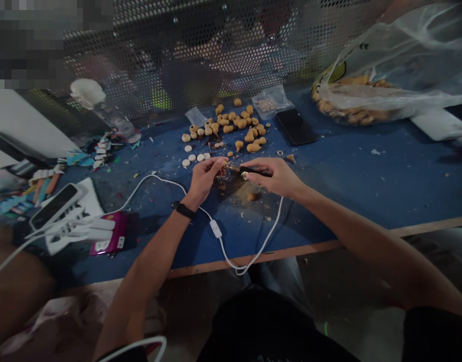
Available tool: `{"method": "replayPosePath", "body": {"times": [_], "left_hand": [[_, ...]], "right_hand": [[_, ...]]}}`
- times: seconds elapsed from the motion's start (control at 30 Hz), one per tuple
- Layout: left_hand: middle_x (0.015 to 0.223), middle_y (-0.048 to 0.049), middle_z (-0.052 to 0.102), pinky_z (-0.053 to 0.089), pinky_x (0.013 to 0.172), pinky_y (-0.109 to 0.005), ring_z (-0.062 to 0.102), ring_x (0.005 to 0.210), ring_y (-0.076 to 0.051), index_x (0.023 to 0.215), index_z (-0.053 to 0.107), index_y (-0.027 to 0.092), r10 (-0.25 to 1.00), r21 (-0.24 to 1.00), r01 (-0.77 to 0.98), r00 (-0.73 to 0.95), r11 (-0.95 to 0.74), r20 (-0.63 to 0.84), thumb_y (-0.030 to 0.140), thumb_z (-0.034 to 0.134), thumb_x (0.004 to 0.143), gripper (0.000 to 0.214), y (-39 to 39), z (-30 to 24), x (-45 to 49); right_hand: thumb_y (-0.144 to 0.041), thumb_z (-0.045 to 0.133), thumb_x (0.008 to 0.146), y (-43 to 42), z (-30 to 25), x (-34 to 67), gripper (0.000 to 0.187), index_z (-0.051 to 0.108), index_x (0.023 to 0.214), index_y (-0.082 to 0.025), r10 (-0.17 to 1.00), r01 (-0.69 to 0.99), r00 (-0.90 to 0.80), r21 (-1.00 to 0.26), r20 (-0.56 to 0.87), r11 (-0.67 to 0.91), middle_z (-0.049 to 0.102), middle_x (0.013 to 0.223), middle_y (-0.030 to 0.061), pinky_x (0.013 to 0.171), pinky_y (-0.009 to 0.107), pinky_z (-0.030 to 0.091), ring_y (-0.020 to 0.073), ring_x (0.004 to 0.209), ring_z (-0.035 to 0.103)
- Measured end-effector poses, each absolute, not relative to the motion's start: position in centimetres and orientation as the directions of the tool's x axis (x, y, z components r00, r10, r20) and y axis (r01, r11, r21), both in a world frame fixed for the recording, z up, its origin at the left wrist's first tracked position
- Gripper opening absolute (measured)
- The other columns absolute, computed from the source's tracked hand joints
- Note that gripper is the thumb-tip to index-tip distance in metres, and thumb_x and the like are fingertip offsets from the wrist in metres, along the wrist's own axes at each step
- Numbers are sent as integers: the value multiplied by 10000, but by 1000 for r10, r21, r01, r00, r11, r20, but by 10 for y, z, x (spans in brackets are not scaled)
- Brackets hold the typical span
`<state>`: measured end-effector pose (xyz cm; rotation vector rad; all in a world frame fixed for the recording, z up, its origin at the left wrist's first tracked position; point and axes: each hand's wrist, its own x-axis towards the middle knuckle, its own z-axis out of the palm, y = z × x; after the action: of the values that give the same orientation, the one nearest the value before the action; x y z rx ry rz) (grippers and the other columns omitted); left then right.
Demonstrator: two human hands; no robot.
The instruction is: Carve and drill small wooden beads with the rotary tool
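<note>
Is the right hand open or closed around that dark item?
Closed: the right hand grips a slim black object, its fingers wrapped over it.

Left hand (204, 179): fingers curled, held object unclear | Right hand (273, 176): grasps black tool (255, 171) | Blue desk (367, 171): tan pieces (231, 128) scattered ahead, black phone (296, 126) beside

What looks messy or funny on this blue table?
Tan crumbs are scattered all over the scuffed blue tabletop, especially around the left hand and the right hand, which holds a small black tool. A thin white cable also snakes through the working spot, looking out of place.
</note>
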<state>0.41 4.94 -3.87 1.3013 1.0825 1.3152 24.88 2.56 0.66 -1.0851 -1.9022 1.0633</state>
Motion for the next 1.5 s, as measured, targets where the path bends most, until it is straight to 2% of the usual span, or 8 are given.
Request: {"method": "replayPosePath", "body": {"times": [0.17, 0.37, 0.67, 0.87, 1.1, 1.33, 1.5], "left_hand": [[785, -29, 734, 509, 666, -252, 601, 653, -104, 947, 830, 204, 990, 990, -26, 16, -140, 141, 616, 807, 818, 432, 49, -38, 5], [771, -29, 730, 518, 666, -264, 608, 647, -109, 931, 827, 202, 993, 992, -30, 4, -120, 120, 605, 810, 817, 419, 48, -37, 6], [774, -27, 731, 505, 658, -258, 600, 646, -107, 923, 830, 209, 994, 993, -30, -5, -112, 112, 613, 819, 805, 422, 49, -37, 6], [779, -31, 731, 511, 665, -259, 607, 655, -108, 928, 823, 199, 993, 993, -26, -1, -119, 119, 606, 814, 817, 422, 49, -39, 5], [759, -15, 714, 506, 654, -243, 602, 645, -99, 944, 810, 190, 993, 993, -4, -4, -118, 118, 599, 800, 827, 425, 48, -38, 5], [736, -12, 713, 528, 634, -225, 628, 646, -97, 885, 795, 190, 996, 995, -54, -11, -86, 85, 606, 849, 768, 436, 47, -35, 8], [761, -22, 731, 548, 647, -239, 643, 655, -107, 898, 788, 185, 997, 997, -27, -15, -72, 72, 591, 842, 781, 426, 47, -35, 7]], "right_hand": [[-424, 725, 907, 27, 5, 248, 350, 806, 1180, -222, 892, 309, -406, -888, 200, 340, 813, 1157, 92, 985, 479, 595, 308, 1067, 761], [-421, 723, 922, 26, 3, 249, 350, 800, 1207, -233, 890, 297, -403, -890, 213, 347, 806, 1184, 78, 994, 444, 596, 295, 1098, 760], [-426, 723, 925, 28, 1, 248, 346, 799, 1212, -248, 887, 297, -406, -886, 221, 357, 807, 1193, 68, 1014, 479, 595, 301, 1095, 761], [-424, 720, 924, 27, 1, 249, 363, 799, 1213, -219, 885, 302, -416, -886, 209, 351, 806, 1183, 86, 991, 466, 602, 303, 1071, 764], [-393, 722, 922, 27, 2, 248, 327, 809, 1199, -243, 883, 310, -403, -872, 240, 379, 807, 1193, 60, 997, 448, 605, 300, 1099, 763], [-384, 721, 919, 27, -1, 247, 309, 815, 1184, -257, 889, 301, -375, -873, 263, 385, 815, 1163, 56, 998, 472, 612, 308, 1087, 772], [-387, 711, 924, 27, -1, 248, 320, 816, 1192, -249, 883, 325, -392, -859, 259, 397, 810, 1184, 65, 1006, 471, 611, 314, 1105, 765]]}}
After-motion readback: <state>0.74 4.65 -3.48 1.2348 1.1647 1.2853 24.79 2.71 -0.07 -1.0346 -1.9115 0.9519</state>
